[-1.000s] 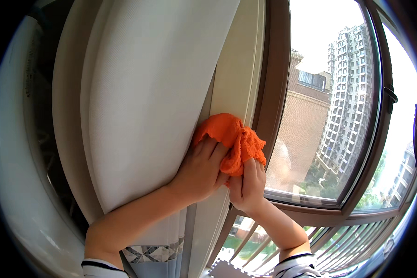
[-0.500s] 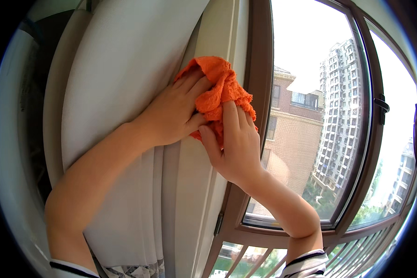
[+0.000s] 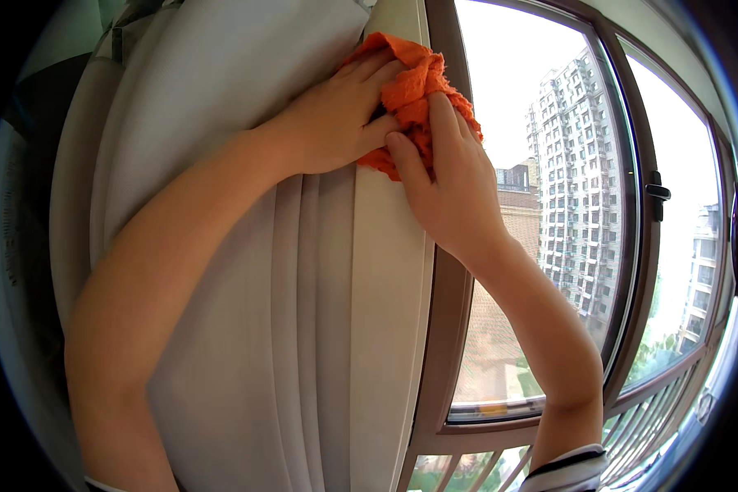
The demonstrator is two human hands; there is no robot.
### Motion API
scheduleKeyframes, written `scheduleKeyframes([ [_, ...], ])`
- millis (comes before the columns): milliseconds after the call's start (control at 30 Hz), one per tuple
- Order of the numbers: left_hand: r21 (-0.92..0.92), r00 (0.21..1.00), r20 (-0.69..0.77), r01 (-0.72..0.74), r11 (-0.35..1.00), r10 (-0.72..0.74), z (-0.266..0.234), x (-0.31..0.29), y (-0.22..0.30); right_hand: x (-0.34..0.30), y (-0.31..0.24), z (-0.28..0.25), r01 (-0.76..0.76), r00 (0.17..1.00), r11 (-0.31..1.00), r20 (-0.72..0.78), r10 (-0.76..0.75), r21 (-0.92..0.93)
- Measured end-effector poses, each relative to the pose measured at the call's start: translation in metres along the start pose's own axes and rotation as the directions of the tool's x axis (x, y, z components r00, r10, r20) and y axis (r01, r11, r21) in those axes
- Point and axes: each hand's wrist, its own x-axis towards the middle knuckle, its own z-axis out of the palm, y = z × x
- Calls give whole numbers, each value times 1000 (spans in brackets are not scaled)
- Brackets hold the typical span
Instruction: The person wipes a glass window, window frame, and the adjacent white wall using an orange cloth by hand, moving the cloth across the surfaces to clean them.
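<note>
In the head view, the left hand [image 3: 328, 123] and right hand [image 3: 459, 193] press a crumpled orange cloth [image 3: 418, 86] against an upright cream panel [image 3: 389, 287]; fingertips partly hidden, pinching cannot be told. The hanging pale-grey fabric curtain [image 3: 213, 353], crowding the left wrist, could snag. A brown window frame [image 3: 444, 344] bounds the right; bare panel runs below.
</note>
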Motion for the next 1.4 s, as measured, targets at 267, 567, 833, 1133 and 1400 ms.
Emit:
scheduleKeyframes([
  [267,-9,993,-69,91,996,-92,-6,34,-32,48,21,14,-29,999,998,24,28,57],
  [567,62,983,-105,160,985,-152,-22,75,-64,112,49,23,-18,995,991,98,5,133],
  [833,-164,923,-197,300,940,-329,-22,85,-69,144,50,27,-55,993,980,115,34,189],
  [1133,-126,876,-344,314,941,-338,16,27,-1,59,34,24,187,981,975,-83,-178,119],
  [1400,-186,843,-424,278,942,-332,37,-45,76,-33,-23,-18,-150,978,956,181,106,250],
])
